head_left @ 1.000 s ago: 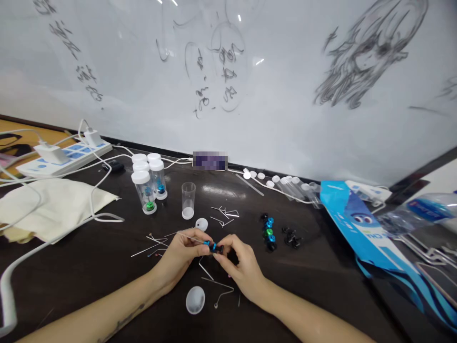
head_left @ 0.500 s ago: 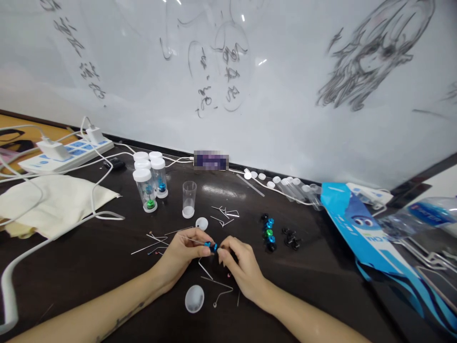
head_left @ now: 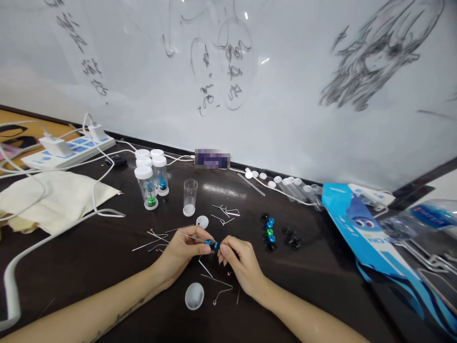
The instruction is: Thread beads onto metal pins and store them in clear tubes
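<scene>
My left hand [head_left: 186, 248] pinches a small shiny blue spool-shaped piece [head_left: 213, 245] between thumb and fingers. A thin metal wire [head_left: 194, 237] lies along the same hand, pointing toward the piece. Just right of it, my right hand [head_left: 241, 259] is closed with thumb and index finger together; what is between them, if anything, is too small to make out. Below the hands lie a bent wire with a looped end [head_left: 223, 287] and a white translucent cap [head_left: 194, 296]. Another round white cap [head_left: 202, 222] sits behind my left hand.
Lidded clear tubes [head_left: 145, 183] with blue and green pieces stand at back left, near an open clear tube [head_left: 190, 195]. Bent wires [head_left: 225, 211], blue and green spools [head_left: 270, 232] and black parts [head_left: 292, 238] lie around. A blue bag [head_left: 357, 233] is at right; a power strip [head_left: 71, 150] at left.
My right hand's fingertips have drawn slightly right, away from the blue piece, and its lower fingers show more. My left hand keeps its pinch. The whole view has shifted a little.
</scene>
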